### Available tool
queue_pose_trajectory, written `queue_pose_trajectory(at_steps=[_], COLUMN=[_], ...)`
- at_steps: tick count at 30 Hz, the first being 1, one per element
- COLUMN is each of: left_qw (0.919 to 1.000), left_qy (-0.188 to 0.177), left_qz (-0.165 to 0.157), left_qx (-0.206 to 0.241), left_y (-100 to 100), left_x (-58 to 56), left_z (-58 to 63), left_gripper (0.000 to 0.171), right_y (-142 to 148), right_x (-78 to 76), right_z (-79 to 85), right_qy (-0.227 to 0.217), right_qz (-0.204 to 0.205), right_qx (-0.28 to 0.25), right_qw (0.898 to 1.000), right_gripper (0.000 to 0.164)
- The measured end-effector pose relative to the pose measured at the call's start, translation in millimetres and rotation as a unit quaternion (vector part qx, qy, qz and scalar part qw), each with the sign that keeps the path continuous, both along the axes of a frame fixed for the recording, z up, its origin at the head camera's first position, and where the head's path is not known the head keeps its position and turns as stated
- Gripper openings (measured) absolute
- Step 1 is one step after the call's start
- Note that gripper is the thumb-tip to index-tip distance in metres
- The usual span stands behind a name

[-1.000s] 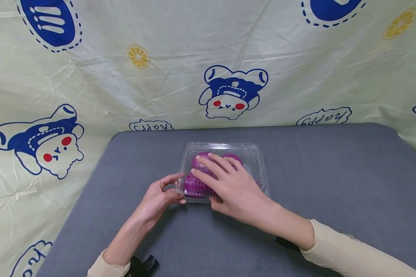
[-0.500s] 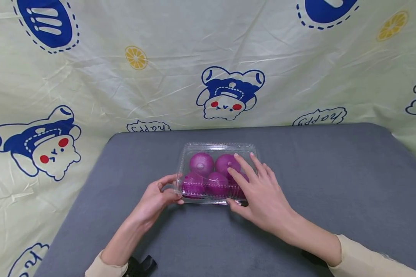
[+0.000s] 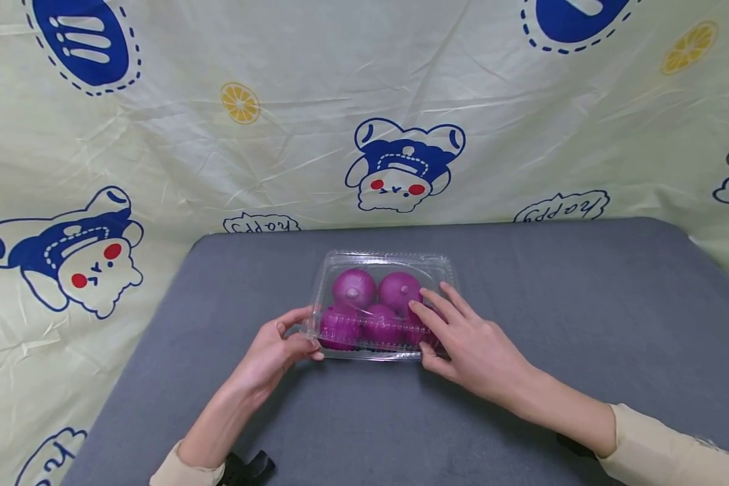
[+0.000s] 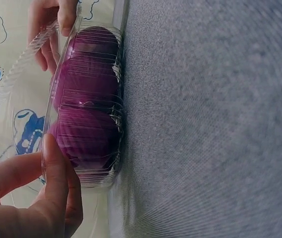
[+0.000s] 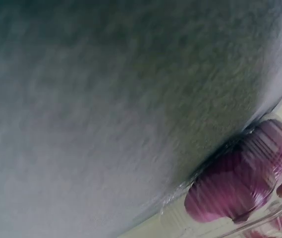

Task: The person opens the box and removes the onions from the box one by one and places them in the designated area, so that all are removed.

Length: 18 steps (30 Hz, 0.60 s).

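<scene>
Five purple onions (image 3: 354,289) show in one clear box (image 3: 373,356) mid-frame, left hand (image 3: 282,347) pinching its left edge, right hand (image 3: 476,347) with fingers (image 3: 442,308) loosely spread, partly hiding the fifth.

Your head view is bright and evenly lit, with soft shadows on the table (image 3: 364,418) under your left hand (image 3: 282,347) and right hand (image 3: 476,347). Small glints run along the clear container (image 3: 434,273) between them, and the backdrop (image 3: 291,162) beyond carries a faint sheen. Your left wrist view is fairly crisp nearby; your right wrist view is dimmer and blurred.
</scene>
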<state>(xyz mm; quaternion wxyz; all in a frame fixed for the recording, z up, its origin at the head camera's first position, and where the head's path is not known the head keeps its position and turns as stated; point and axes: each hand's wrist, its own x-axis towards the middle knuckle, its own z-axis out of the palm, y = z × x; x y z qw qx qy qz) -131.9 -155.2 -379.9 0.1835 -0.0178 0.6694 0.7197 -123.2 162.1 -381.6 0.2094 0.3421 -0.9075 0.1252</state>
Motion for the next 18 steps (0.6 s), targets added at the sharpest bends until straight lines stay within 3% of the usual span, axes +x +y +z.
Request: queue_pose_trajectory(at_steps=[7,14,18], left_qw=[0.9998,0.9998,0.9998], left_qy=[0.001,0.001,0.001], left_qz=[0.012,0.017,0.014], left_qx=[0.015,0.012,0.012], left_y=[2,3,3], left_x=[0.7,3.0,3.3], left_z=[-0.3,2.6,2.3], left_gripper=[0.057,0.057,0.057], right_y=[7,9,12], right_x=[-4.9,-10.9,-13.5], right_z=[5.1,22.1,32.6], right_qy=[0.01,-0.048,-0.088], right_qz=[0.062,0.092,0.081], right_qx=[-0.008,0.029,0.044], right_qw=[0.998,0.994,0.992], right_gripper=[0.061,0.066,0.066])
